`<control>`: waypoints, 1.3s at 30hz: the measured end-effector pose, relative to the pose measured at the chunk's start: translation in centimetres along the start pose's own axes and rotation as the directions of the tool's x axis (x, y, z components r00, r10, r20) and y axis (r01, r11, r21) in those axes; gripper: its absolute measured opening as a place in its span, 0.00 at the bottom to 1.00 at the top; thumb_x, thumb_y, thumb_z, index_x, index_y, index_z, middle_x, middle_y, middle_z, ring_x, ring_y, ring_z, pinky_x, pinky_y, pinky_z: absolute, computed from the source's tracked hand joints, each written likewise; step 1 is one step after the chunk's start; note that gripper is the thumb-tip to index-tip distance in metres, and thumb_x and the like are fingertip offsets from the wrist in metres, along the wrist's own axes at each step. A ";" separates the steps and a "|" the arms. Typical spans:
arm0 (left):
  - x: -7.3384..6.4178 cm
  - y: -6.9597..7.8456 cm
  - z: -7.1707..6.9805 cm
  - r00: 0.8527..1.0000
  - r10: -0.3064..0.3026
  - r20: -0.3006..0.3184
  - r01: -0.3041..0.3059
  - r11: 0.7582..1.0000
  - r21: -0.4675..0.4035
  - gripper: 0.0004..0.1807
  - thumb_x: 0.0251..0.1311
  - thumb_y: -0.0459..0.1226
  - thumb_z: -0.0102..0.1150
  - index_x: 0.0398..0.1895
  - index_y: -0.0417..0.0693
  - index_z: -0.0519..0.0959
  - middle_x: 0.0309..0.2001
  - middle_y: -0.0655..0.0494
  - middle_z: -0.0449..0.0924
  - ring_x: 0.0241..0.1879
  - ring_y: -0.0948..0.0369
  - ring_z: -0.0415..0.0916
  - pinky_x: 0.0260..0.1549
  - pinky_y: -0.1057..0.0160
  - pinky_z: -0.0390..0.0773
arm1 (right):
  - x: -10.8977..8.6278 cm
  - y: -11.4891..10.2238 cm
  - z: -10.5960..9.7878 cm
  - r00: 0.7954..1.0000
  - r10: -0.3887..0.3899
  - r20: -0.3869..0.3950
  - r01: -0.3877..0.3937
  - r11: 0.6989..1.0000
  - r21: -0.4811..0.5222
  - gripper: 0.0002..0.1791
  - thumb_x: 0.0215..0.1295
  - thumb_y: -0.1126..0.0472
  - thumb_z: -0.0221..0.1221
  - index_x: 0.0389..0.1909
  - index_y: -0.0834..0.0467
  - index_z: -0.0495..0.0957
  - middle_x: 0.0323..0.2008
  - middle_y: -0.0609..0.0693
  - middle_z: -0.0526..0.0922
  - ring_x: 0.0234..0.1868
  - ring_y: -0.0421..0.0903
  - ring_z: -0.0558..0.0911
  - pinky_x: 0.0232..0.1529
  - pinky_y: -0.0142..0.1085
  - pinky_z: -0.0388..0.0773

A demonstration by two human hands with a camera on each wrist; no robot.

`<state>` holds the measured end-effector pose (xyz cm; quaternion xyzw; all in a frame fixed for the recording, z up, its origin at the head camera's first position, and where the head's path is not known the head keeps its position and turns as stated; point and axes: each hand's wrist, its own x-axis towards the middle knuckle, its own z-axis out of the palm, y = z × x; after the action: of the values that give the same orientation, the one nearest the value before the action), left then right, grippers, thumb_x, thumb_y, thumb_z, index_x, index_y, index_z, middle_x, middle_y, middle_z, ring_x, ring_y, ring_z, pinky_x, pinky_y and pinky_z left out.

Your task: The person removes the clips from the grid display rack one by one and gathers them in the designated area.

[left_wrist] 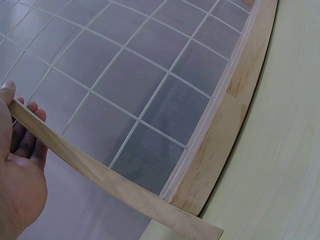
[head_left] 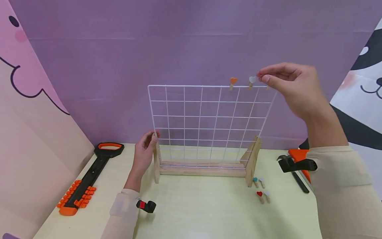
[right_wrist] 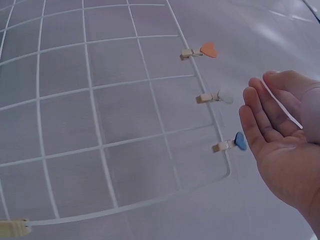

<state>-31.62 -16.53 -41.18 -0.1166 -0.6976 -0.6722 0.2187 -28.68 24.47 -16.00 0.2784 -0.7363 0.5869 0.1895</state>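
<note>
Along the top of the wire grid (head_left: 199, 128), we seem to be fastening heart clips (right_wrist: 206, 98): our right hand (head_left: 293, 84) sits empty beside three, our left hand (head_left: 144, 151) grips the wooden stand (head_left: 203, 171), and next likely calls for another from the bench (head_left: 197, 205).

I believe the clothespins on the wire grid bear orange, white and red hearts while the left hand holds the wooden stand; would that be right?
Not quite: the right wrist view shows a blue heart, not a red one, with the orange heart and white heart on the wire grid; the left hand does hold the wooden stand.
</note>
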 end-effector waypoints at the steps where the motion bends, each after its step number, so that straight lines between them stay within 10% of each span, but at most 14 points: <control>1: 0.0 0.0 0.0 1.000 0.001 -0.001 -0.001 1.000 0.001 0.19 0.76 0.39 0.56 0.63 0.38 0.77 0.51 0.63 0.83 0.56 0.65 0.78 0.59 0.75 0.75 | 0.3 -0.2 0.1 1.000 0.002 0.000 -0.002 1.000 -0.028 0.15 0.67 0.66 0.67 0.52 0.69 0.84 0.44 0.47 0.91 0.50 0.41 0.85 0.53 0.20 0.77; 10: -0.1 0.0 -0.4 1.000 0.014 -0.003 -0.014 1.000 -0.003 0.19 0.76 0.38 0.55 0.63 0.36 0.76 0.58 0.34 0.79 0.56 0.65 0.78 0.60 0.76 0.74 | 2.3 -1.2 1.6 0.999 0.030 0.034 -0.027 0.996 -0.085 0.16 0.66 0.63 0.69 0.52 0.67 0.85 0.44 0.45 0.91 0.50 0.40 0.85 0.50 0.21 0.78; 29: 0.2 -0.2 -0.2 0.999 0.031 -0.007 -0.031 0.999 -0.009 0.18 0.76 0.37 0.56 0.62 0.38 0.77 0.58 0.32 0.78 0.55 0.66 0.78 0.59 0.76 0.75 | 4.3 0.1 3.8 0.991 0.073 0.113 -0.050 0.981 -0.189 0.12 0.66 0.64 0.69 0.49 0.61 0.87 0.36 0.40 0.92 0.37 0.36 0.89 0.31 0.25 0.78; 39: 0.2 -0.4 -0.1 1.000 0.017 -0.010 -0.017 1.000 -0.005 0.17 0.76 0.38 0.56 0.62 0.39 0.78 0.57 0.36 0.80 0.55 0.64 0.78 0.58 0.76 0.75 | 4.3 0.6 4.1 0.984 0.119 0.129 -0.075 0.950 -0.303 0.14 0.66 0.60 0.70 0.50 0.60 0.87 0.36 0.38 0.91 0.43 0.39 0.86 0.46 0.23 0.78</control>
<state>-31.96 -16.72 -41.47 -0.1199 -0.6938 -0.6726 0.2276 -32.21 19.75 -14.80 0.2524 -0.8408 0.4562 0.1458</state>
